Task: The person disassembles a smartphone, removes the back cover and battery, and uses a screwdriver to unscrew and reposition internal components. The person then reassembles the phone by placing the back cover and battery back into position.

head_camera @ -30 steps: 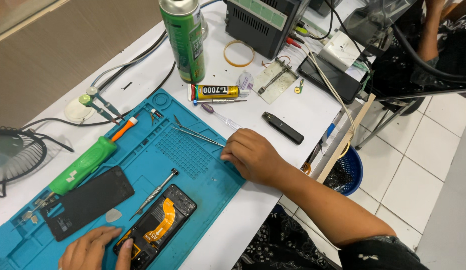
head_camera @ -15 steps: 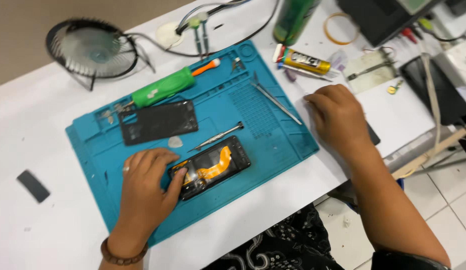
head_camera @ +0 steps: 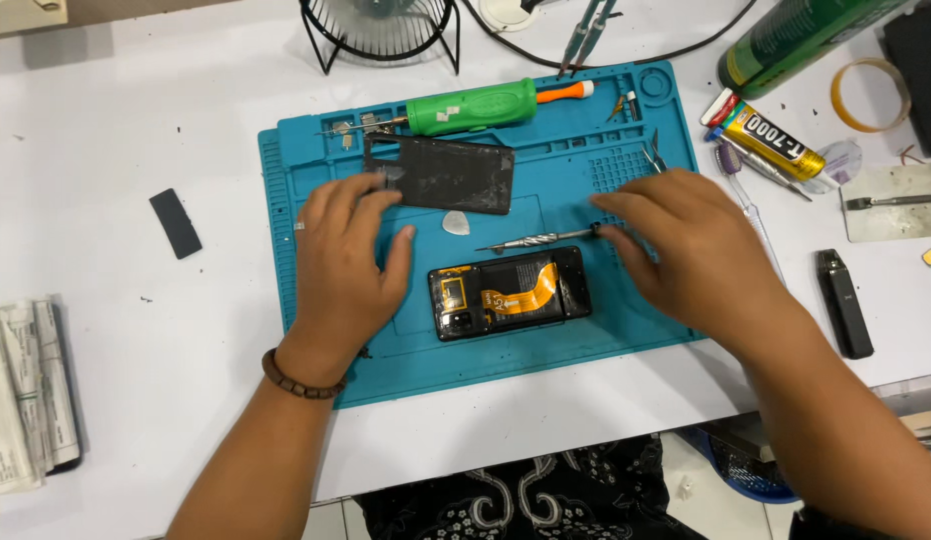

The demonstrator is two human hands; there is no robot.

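- Fingertips of the right hand [head_camera: 701, 250] are bunched at the dark handle end of a slim metal screwdriver [head_camera: 539, 239], touching or lightly pinching it; the exact grip cannot be told.
- Fingers of the left hand [head_camera: 348, 262] lie spread and flat on the teal work mat [head_camera: 286, 200], the tips resting at the near-left corner of the detached dark back cover [head_camera: 443, 174]; nothing is pinched.
- Between the hands, near the mat's near edge, lies the opened phone [head_camera: 510, 294], its battery and orange flex cable bare.
- Judging by this, the cover is already off and set aside; the inner parts look still in place, so work inside the phone seems yet to come.
- A white pick [head_camera: 456, 222] lies between cover and screwdriver.
- At the mat's far edge is a green electric screwdriver [head_camera: 473, 105].
- Off the mat to the far right: a yellow-and-black glue tube with a red cap [head_camera: 766, 135], a green spray can [head_camera: 786, 45], a ring of tape [head_camera: 866, 95].
- On the right lies a slim black device [head_camera: 844, 303]; on the left, a small black strip [head_camera: 175, 223].
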